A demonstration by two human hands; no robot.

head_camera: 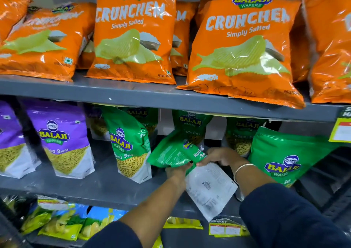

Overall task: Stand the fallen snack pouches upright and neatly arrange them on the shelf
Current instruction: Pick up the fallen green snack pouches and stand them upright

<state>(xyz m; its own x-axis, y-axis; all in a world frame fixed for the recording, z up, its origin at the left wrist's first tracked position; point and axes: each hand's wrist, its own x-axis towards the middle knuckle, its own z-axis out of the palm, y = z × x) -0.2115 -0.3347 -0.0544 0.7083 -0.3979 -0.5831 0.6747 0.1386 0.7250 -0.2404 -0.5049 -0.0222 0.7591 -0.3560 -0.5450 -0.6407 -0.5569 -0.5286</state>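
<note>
On the middle shelf (pixel 106 185) a green Balaji sev pouch (pixel 207 183) lies tilted with its white back side up, its green top folded toward the left. My left hand (pixel 177 171) grips it from below at the fold. My right hand (pixel 218 156) pinches its upper edge from the right. Left of it a green pouch (pixel 131 147) stands upright, leaning slightly. A large green pouch (pixel 284 152) leans at the right. More green pouches (pixel 191 124) stand behind.
Purple Balaji pouches (pixel 62 139) stand at the left of the same shelf. Orange Crunchem bags (pixel 133 36) fill the shelf above. Yellow and blue packets (pixel 62 223) lie on the shelf below. A yellow price tag (pixel 341 131) hangs at the right edge.
</note>
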